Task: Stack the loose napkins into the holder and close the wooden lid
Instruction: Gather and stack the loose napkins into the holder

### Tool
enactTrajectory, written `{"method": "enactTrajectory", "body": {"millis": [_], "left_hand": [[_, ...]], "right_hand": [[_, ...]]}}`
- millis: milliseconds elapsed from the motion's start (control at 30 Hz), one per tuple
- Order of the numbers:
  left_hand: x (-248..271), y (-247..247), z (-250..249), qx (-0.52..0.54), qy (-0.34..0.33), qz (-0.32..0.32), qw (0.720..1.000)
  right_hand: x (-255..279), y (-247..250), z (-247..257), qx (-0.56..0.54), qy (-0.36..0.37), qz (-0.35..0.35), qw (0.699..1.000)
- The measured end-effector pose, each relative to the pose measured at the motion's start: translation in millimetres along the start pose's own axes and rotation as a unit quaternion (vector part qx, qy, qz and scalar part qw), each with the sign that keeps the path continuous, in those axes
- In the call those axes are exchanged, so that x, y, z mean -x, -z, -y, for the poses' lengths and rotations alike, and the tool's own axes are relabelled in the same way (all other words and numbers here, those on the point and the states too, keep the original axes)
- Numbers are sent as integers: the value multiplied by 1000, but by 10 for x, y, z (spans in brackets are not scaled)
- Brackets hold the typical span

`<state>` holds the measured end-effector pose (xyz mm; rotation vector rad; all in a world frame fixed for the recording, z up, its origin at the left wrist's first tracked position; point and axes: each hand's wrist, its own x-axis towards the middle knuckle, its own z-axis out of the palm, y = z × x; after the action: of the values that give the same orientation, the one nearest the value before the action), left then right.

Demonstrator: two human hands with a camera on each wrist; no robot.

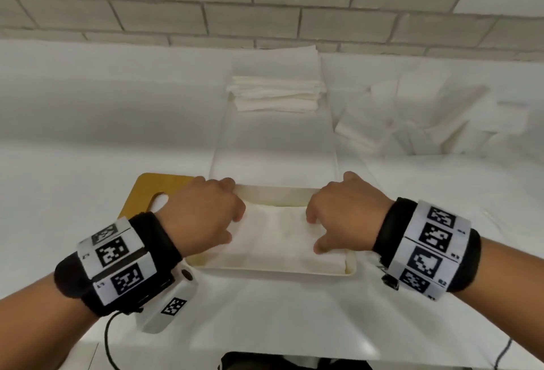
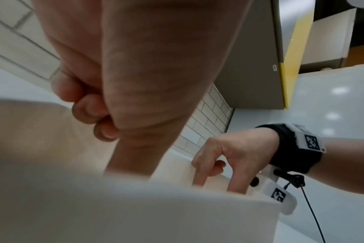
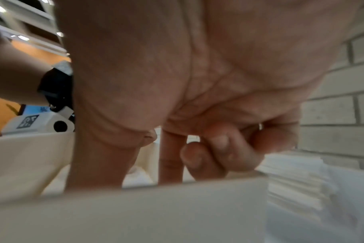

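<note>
The white table (image 1: 88, 122) is being used as the work surface, and near its front edge the cream holder (image 1: 276, 273) is being filled. A wad of napkins (image 1: 276, 237) is being pressed down into the holder by both hands, and judging by that, the packing step is under way. The left hand (image 1: 206, 213) is being kept at the wad's left end and the right hand (image 1: 344, 216) at its right end, each with thumb and forefinger extended down into the holder and the other fingers curled in. Even pressure at both ends is probably being called for, so that the wad settles flat below the rim. A folded stack (image 1: 276, 95) and loose sheets (image 1: 418, 116) are lying farther back, outside. The wooden lid (image 1: 141, 193) is lying just left of the holder, not yet on.
</note>
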<state>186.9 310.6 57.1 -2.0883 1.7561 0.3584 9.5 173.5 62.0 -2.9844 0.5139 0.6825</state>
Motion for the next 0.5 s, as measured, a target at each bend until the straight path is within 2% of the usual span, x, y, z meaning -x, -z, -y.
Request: {"method": "enactTrajectory", "body": {"millis": [67, 167, 267, 367, 433, 500], "left_hand": [[-8, -1, -33, -46, -2, -4, 999], [-12, -20, -82, -108, 5, 3, 994], [9, 34, -114, -103, 7, 20, 994], [-2, 306, -130, -17, 8, -10, 1000], [-33, 558, -199, 25, 3, -60, 998], [-96, 782, -331, 58, -2, -118, 991]], "right_hand": [[-4, 3, 15, 21, 15, -12, 1000], [9, -86, 73, 51, 38, 6, 998], [27, -140, 78, 42, 42, -9, 998], [52, -29, -31, -104, 54, -57, 991], [90, 94, -131, -246, 54, -93, 963], [134, 170, -266, -357, 57, -133, 923]]}}
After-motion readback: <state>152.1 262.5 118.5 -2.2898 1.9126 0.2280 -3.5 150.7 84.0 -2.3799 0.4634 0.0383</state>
